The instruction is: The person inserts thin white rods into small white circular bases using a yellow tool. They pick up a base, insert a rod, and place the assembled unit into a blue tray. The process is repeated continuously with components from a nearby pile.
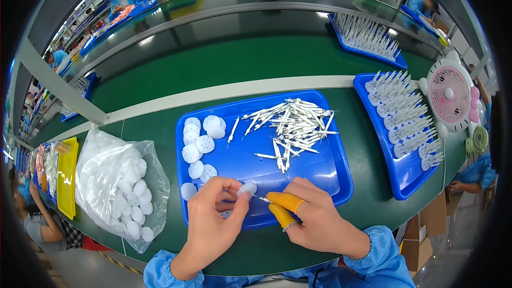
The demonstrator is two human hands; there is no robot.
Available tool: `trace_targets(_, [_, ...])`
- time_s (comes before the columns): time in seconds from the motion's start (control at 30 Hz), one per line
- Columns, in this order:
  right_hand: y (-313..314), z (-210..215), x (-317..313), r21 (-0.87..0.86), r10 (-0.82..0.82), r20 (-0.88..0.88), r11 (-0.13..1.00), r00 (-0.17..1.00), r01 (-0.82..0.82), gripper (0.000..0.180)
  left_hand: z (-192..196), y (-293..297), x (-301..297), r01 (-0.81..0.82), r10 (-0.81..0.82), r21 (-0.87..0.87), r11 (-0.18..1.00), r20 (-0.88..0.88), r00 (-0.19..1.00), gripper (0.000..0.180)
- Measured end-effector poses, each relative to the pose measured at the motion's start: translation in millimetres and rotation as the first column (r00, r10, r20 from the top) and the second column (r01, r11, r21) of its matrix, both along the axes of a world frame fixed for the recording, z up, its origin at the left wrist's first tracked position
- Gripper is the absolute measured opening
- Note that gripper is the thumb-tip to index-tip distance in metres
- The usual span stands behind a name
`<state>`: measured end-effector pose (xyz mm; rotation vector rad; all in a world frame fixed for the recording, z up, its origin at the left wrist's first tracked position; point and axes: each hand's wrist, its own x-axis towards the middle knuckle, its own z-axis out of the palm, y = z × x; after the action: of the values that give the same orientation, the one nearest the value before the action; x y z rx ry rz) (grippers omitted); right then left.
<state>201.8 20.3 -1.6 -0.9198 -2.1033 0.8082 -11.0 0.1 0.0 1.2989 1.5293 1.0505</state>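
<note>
Between the thumb and fingers of my left hand (217,213) is a small white round plastic disc (247,189). My right hand (314,214), with yellow finger cots on two fingers, pinches a thin white stick-like part (261,198) whose tip meets the disc. Both hands are over the near edge of a blue tray (250,152). Several loose white discs (192,153) lie along the tray's left side. A heap of thin white stick parts with fine wire ends (298,128) fills its upper right, and one stick (233,129) lies apart.
A clear bag of white discs (130,192) stands left, beside a yellow tray (67,178). To the right, a blue tray (397,181) holds rows of upright assembled pieces near a pink-and-white fan (449,94). Behind a pale rail (229,92), another filled blue tray (368,48) sits on the green belt.
</note>
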Motion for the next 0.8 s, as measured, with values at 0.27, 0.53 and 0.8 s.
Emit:
trace_targets(0.27, [4.2,-2.4,3.3,-0.043,0.034,0.110,0.999,0.993,-0.029,0.048,6.0,-2.5,2.2,0.070,-0.070,0.008,0.997,-0.074,0.995,0.015])
trace_targets(0.53, [2.0,-6.0,-3.5,-0.001,-0.004,0.076,1.000,0.997,0.005,0.043,0.9,-1.6,4.1,0.111,-0.079,0.144,0.983,-0.212,0.974,0.015])
trace_targets(0.8, [3.1,-3.4,2.4,-0.043,0.030,0.043,0.999,0.999,-0.029,0.047,4.5,-2.2,-0.3,0.082,-0.078,0.042,0.996,-0.086,0.993,0.014])
